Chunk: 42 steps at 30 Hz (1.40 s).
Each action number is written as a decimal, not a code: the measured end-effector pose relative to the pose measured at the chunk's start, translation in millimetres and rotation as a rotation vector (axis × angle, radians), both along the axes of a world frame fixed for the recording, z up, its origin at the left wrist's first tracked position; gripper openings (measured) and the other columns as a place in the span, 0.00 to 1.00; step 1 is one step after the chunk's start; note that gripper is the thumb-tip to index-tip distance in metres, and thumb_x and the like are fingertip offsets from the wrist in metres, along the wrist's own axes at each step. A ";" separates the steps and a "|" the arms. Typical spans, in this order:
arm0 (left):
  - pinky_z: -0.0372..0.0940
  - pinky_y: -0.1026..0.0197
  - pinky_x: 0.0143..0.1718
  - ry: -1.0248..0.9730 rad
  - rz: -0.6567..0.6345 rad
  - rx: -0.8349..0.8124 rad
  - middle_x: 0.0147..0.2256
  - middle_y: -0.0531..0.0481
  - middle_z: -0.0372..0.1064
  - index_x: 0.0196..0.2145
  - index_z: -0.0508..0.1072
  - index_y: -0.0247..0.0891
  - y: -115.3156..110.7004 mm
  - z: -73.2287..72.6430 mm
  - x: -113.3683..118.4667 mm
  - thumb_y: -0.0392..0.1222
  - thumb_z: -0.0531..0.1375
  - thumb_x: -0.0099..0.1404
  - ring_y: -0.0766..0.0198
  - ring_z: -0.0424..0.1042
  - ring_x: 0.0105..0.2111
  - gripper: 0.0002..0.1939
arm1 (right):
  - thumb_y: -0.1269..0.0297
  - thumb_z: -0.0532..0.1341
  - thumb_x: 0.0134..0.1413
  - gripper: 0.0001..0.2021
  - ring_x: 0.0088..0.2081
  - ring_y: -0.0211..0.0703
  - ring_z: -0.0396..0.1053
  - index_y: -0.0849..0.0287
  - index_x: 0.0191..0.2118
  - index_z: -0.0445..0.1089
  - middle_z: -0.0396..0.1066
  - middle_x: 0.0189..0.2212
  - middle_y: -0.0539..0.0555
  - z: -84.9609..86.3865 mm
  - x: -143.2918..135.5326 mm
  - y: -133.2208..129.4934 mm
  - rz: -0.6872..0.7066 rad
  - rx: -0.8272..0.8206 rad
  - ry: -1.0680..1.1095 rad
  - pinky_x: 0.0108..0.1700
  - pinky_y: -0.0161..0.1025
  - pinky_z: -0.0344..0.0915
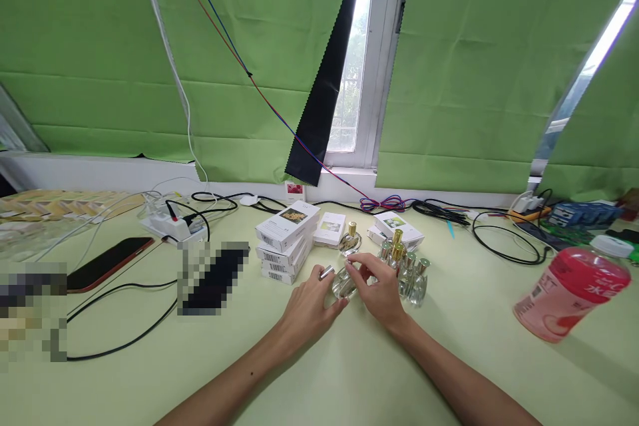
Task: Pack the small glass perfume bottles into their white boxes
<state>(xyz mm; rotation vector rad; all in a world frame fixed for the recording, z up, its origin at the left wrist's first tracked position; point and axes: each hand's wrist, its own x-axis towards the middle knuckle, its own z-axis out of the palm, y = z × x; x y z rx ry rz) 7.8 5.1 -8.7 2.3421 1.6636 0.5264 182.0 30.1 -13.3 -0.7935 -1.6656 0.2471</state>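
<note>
My left hand (310, 299) curls round the left side of a small clear glass bottle (343, 285), its thumb near the base. A silver cap (327, 272) shows at its fingertips. From the other side, my right hand (377, 284) pinches with thumb and index finger at the bottle's upper end; what lies between those fingertips is too small to name. Just behind stands a round glass bottle (351, 239) with a gold top. Several more small glass bottles (417, 286) with green or gold tops cluster right of my right hand, which partly hides them.
Stacked white boxes (285, 233) stand left of my hands, with more boxes (399, 229) behind. A pink drink bottle (572, 289) is at right. Phones (112, 263), a power strip (174, 226) and black cables (124, 285) lie left. Green blinds hang behind the table.
</note>
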 end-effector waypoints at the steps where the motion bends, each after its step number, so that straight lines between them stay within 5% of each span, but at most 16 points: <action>1: 0.68 0.53 0.41 0.008 -0.001 -0.002 0.53 0.40 0.65 0.55 0.70 0.43 0.0 0.0 -0.1 0.52 0.59 0.69 0.47 0.76 0.47 0.20 | 0.65 0.62 0.65 0.06 0.23 0.36 0.66 0.57 0.40 0.76 0.76 0.30 0.52 -0.5 -0.1 0.1 -0.001 -0.004 0.005 0.28 0.36 0.67; 20: 0.70 0.47 0.47 0.099 -0.005 -0.034 0.63 0.37 0.62 0.59 0.70 0.45 -0.6 -0.9 -2.9 0.57 0.55 0.71 0.43 0.77 0.49 0.24 | 0.66 0.62 0.64 0.05 0.23 0.35 0.66 0.57 0.40 0.76 0.77 0.37 0.56 -4.1 1.3 2.8 0.071 0.020 0.016 0.26 0.36 0.68; 42: 0.71 0.50 0.47 -0.194 -0.031 0.135 0.57 0.42 0.65 0.46 0.70 0.41 5.1 -8.1 0.3 0.44 0.61 0.65 0.50 0.75 0.49 0.12 | 0.66 0.59 0.68 0.08 0.36 0.43 0.74 0.57 0.39 0.76 0.77 0.36 0.56 2.2 3.9 4.7 0.109 -0.030 -0.010 0.31 0.36 0.68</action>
